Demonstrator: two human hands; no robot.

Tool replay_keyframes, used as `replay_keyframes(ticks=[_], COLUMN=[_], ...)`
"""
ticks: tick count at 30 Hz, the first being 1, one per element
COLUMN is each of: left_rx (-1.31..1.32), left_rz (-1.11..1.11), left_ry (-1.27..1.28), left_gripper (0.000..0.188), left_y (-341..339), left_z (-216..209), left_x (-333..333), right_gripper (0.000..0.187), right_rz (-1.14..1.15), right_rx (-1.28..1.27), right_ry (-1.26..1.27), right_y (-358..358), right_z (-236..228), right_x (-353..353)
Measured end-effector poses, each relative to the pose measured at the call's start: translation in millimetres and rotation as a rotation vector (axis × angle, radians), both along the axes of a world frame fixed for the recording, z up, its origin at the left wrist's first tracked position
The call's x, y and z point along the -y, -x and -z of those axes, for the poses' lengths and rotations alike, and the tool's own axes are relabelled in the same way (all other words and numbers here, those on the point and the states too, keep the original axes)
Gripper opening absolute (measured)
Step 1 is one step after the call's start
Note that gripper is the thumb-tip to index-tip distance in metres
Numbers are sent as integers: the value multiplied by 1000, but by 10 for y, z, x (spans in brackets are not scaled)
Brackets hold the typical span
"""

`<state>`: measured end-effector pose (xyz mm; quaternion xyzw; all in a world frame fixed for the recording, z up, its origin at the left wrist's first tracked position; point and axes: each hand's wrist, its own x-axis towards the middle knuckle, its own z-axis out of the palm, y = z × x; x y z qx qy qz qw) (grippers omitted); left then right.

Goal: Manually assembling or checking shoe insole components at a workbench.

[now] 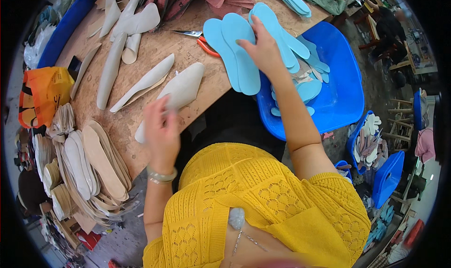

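Note:
My left hand (162, 134) is blurred by motion, over the near end of a cream insole (185, 89) at the table's front edge. Whether its fingers grip that insole cannot be made out. To the right, my right hand (264, 49) reaches over light blue insoles with thumb and fingers spread apart. Its thumb touches a blue insole (239, 56) that overlaps another (220, 47) and juts past the table edge. The fingertips lie at a further stack of blue insoles (272, 26). Orange-handled scissors (206, 45) lie just left of these.
More curled cream insoles (145, 82) lie on the wooden table (188, 127). Dark red sheets (202, 0) are piled at the back. A blue bin (338, 94) with insoles stands right, beside the table. Bundled insoles (101, 162) and an orange bag (44, 96) are on the left.

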<state>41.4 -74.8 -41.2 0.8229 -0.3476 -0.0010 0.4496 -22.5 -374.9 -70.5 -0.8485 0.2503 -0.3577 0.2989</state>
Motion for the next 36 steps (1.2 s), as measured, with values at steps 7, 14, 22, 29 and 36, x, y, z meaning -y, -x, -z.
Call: replay_keyframes(ticks=[7, 14, 22, 29, 36], left_rx=[214, -144, -612, -731, -263], left_rz=[-333, -275, -169, -198, -204], left_ry=[-398, -302, 378, 289, -41], left_gripper=[26, 23, 18, 34, 41], left_y=[-320, -376, -387, -215, -138], left_z=[210, 288, 413, 81, 274], left_x=[-1028, -1021, -883, -822, -984], right_gripper=[35, 29, 18, 24, 19], right_rz=[-283, -372, -499, -560, -530], right_rx=[-140, -197, -142, 19, 153], right_ry=[272, 135, -375, -443, -159], right_y=[-248, -443, -341, -283, -208], right_z=[-38, 33, -95, 138, 176], right_x=[-508, -729, -802, -904, -988])
